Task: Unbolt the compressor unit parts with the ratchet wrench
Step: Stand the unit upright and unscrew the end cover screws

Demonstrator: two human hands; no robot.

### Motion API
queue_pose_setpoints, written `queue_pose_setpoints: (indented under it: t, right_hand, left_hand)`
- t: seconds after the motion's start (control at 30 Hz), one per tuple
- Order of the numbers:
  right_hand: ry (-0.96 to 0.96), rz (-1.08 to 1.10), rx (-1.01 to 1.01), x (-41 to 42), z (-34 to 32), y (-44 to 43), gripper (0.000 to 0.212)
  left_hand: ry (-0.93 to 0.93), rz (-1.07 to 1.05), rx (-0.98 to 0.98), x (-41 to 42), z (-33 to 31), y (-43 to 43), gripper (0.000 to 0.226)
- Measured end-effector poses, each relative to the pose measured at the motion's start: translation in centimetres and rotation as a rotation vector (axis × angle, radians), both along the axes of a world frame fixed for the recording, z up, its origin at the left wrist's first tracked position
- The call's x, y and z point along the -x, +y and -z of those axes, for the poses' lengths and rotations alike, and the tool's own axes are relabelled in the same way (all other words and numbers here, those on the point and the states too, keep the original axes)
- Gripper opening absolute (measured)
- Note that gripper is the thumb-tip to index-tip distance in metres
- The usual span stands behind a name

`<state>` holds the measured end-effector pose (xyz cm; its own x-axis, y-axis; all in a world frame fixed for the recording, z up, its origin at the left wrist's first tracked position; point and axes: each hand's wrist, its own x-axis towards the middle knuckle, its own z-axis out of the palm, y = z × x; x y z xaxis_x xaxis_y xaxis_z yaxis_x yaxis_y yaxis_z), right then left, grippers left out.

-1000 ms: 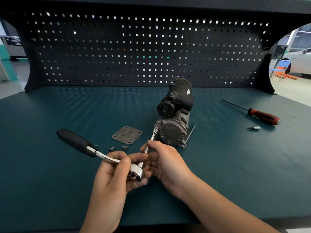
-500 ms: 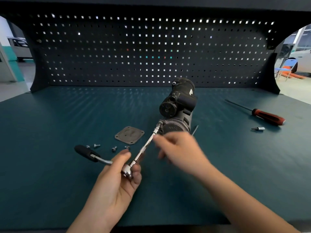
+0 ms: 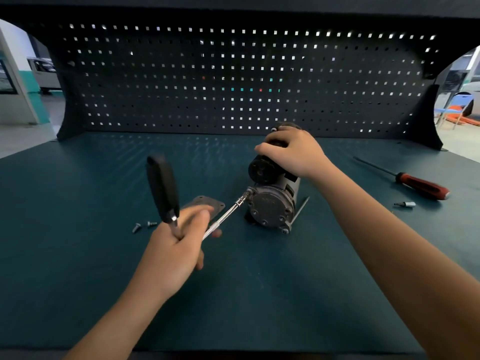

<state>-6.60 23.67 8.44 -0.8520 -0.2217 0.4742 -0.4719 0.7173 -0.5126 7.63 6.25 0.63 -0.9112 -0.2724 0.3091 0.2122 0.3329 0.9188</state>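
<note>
Compressor (image 3: 271, 207): right of centre on the mat, resting on its base, round end cover turned towards the camera.
Compressor look: dark grey metal with a dull cast finish; small bolt heads ringed round the cover; black cylindrical part on top; thin metal strip leaning at the right side.
Wrench (image 3: 162, 189): thick black grip, matte, standing nearly upright with a slight lean to the left; bright chrome neck below it; head hidden inside the left hand.
Extension (image 3: 226, 215): slim chrome bar running up and right from the left hand, socket tip touching the cover's upper-left edge.
Left hand (image 3: 174, 245): fingers curled tight round the wrench's neck and head.
Right hand (image 3: 291, 152): on top of the compressor, fingers bent over the black upper part, gripping it.
Plate (image 3: 201, 201): flat, grey, squarish with holes at the corners; on the mat left of the compressor, partly behind the left hand.
Bolts (image 3: 137, 227): two, small and silvery, loose on the mat just left of the left hand.
Screwdriver (image 3: 420, 187): red handle, long thin dark shaft; far right, well apart from the compressor.
Bit (image 3: 405, 204): small, silvery, near the screwdriver's handle.
Mat (image 3: 78, 242): dark teal, smooth, flat.
Pegboard (image 3: 233, 87): black, upright behind the mat, rows of small square holes.
</note>
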Motion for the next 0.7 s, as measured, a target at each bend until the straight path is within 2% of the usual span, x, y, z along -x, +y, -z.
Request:
queue_pose_setpoints:
  t: [0.1,0.13,0.2,0.3,0.37,0.43,0.47,0.5,0.53,0.6,0.67,0.7]
  right_hand:
    - [0.038,-0.005,0.026,-0.4,0.1,-0.3,0.020]
    - [0.038,-0.004,0.038,-0.4,0.1,-0.5,0.018]
    - [0.043,0.008,0.058,-0.5,0.1,-0.6,0.018]
    - [0.067,0.028,0.082,-0.7,0.4,-0.3,0.021]
    - [0.081,0.034,0.111,-0.8,0.7,0.1,0.021]
    - [0.082,0.036,0.136,-1.0,1.0,0.2,0.022]
    - [0.082,0.035,0.149,-1.0,1.0,0.3,0.022]
    - [0.080,0.035,0.161,-1.1,1.0,0.3,0.022]
    - [0.076,0.038,0.169,-1.1,1.1,0.4,0.022]
    - [0.063,0.050,0.174,-1.2,1.2,0.5,0.023]
    - [0.047,0.057,0.171,-1.2,1.3,0.6,0.022]
    - [0.045,0.054,0.169,-1.2,1.2,0.6,0.022]
  left_hand:
    - [-0.162,0.095,-0.155,-0.3,-0.2,0.3,0.039]
    - [-0.199,0.078,-0.244,-0.3,-0.4,0.5,0.040]
    - [-0.321,0.072,-0.558,-0.2,-0.5,0.7,0.039]
    - [-0.488,0.160,-1.155,-0.6,-0.6,0.8,0.035]
    - [-0.460,0.262,-1.503,-0.8,-0.2,1.1,0.019]
    - [-0.390,0.302,-1.681,-1.1,0.0,1.7,0.023]
    - [-0.379,0.317,-1.639,-1.2,0.0,2.0,0.021]
    - [-0.389,0.308,-1.506,-1.4,-0.2,2.3,0.015]
    - [-0.404,0.254,-1.288,-1.5,-0.4,2.5,0.012]
    - [-0.359,0.100,-0.714,-1.4,-0.7,2.4,0.022]
    - [-0.238,-0.029,0.005,-1.4,-0.7,1.9,0.027]
    - [-0.191,-0.069,0.432,-1.3,-0.7,1.7,0.033]
